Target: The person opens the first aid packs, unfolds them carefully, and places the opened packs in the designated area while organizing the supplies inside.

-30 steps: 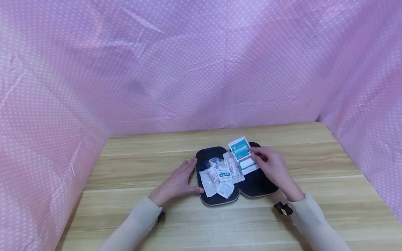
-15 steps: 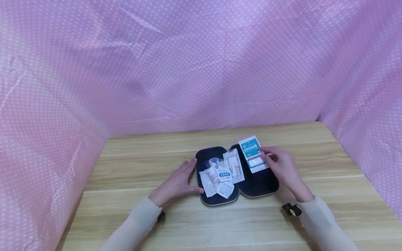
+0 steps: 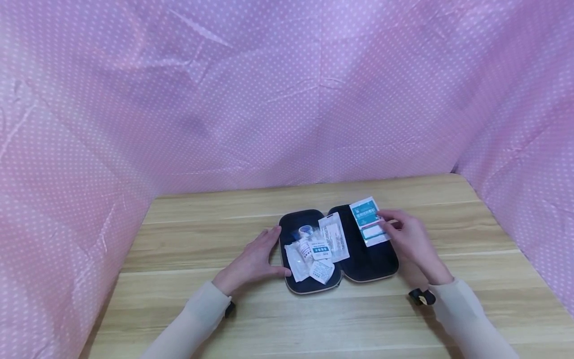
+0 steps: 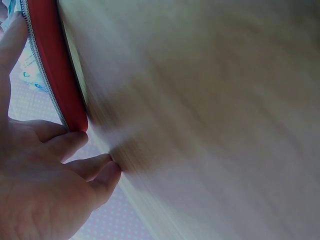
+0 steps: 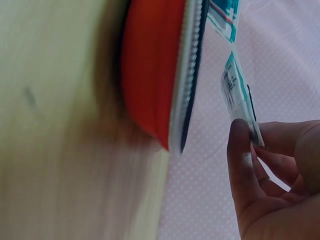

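Observation:
A zippered first-aid case (image 3: 365,264), black inside and red outside, lies open flat on the table. Between thumb and fingers, my right hand (image 3: 410,239) pinches a teal-and-white packet (image 3: 367,219) by its right edge, above the case's right half. The right wrist view shows the packet (image 5: 237,90) apart from the red shell (image 5: 155,70). My left hand (image 3: 253,259) rests at the case's left edge, thumb and fingers spread along the rim. In the left half lie a small tape roll (image 3: 306,231), white sachets (image 3: 322,271) and a clear wrapped item (image 3: 297,262).
A long white packet (image 3: 334,237) lies across the hinge between the two halves. Wooden tabletop (image 3: 202,219) surrounds the case. Behind the table hangs a pink dotted cloth (image 3: 287,99), which also covers both sides.
My right hand has carried the teal-and-white packet to the right, away from the long white packet and over the right half. The left hand and case have stayed put.

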A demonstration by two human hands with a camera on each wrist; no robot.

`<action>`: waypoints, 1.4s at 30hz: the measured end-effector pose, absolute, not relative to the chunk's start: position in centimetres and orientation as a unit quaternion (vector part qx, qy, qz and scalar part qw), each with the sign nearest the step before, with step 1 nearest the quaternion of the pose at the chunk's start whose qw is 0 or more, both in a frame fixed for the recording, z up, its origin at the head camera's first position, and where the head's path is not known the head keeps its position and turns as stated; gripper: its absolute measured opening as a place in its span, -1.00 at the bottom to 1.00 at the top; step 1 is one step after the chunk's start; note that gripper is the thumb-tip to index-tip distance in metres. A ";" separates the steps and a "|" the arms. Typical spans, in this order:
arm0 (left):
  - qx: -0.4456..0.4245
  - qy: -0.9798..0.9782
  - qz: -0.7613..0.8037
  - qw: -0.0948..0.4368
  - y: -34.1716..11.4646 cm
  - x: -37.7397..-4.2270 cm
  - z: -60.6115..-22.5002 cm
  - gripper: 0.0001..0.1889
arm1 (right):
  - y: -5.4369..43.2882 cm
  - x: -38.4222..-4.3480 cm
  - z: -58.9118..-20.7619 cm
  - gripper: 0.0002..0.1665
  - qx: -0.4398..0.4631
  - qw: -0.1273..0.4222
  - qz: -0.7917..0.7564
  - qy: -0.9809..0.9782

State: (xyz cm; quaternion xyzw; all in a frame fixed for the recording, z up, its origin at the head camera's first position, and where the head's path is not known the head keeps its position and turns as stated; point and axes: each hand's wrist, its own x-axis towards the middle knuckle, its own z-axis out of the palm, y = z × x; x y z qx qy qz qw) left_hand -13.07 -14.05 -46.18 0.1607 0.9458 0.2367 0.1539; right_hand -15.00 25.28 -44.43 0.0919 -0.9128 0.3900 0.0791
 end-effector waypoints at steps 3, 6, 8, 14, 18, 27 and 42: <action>0.164 0.946 0.235 0.152 -14.1 -13.1 -46.2 0.26 | 25.7 -15.1 -44.6 -0.66 0.089 0.071 0.386 -0.915; 0.171 0.946 0.234 0.149 -14.1 -13.1 -46.2 0.25 | 26.0 -15.2 -44.8 -0.66 0.089 0.062 0.386 -0.916; 0.174 0.945 0.233 0.148 -14.1 -13.1 -46.1 0.25 | 26.1 -15.3 -44.8 -0.66 0.089 0.058 0.383 -0.917; 0.179 0.944 0.235 0.145 -14.1 -13.1 -46.1 0.26 | 26.4 -15.4 -45.0 -0.67 0.096 0.059 0.371 -0.922; 0.177 0.945 0.236 0.144 -14.1 -13.0 -46.0 0.25 | 26.4 -15.4 -45.0 -0.66 0.098 0.047 0.354 -0.929; 0.183 0.943 0.242 0.137 -14.1 -13.1 -46.2 0.24 | 26.2 -15.5 -45.1 -0.64 0.095 0.020 0.346 -0.933; 0.171 0.945 0.238 0.148 -14.0 -13.0 -46.2 0.25 | 25.4 -15.8 -45.5 -0.65 0.107 0.012 0.347 -0.932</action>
